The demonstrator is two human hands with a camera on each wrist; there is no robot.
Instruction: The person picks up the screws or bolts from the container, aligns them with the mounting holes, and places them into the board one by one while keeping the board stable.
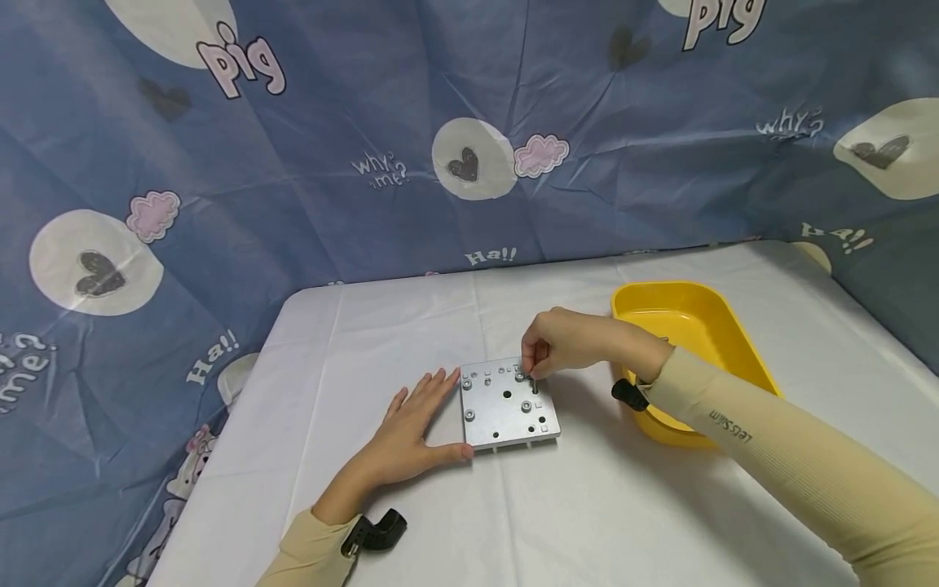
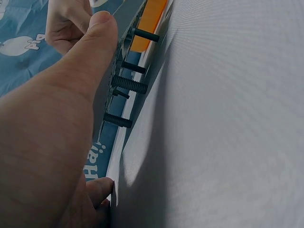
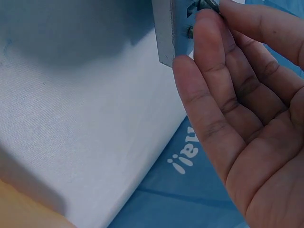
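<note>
A square silver metal plate [image 1: 499, 416] with holes and several screws sits on the white-covered table. Threaded screw shanks [image 2: 130, 84] stick out beneath it in the left wrist view, holding it a little above the cloth. My left hand [image 1: 407, 436] lies spread at the plate's left side, its thumb at the near corner and its fingertips by the far-left corner. Over the far-right part of the plate, my right hand [image 1: 553, 338] pinches a small screw [image 3: 208, 4] between thumb and forefinger. Its other fingertips reach the plate's edge in the right wrist view.
To the right stands a yellow tray [image 1: 741, 342], partly behind the right forearm, with a small piece of metal [image 1: 663, 339] showing in it. A blue printed cloth [image 1: 411, 220] hangs behind the table.
</note>
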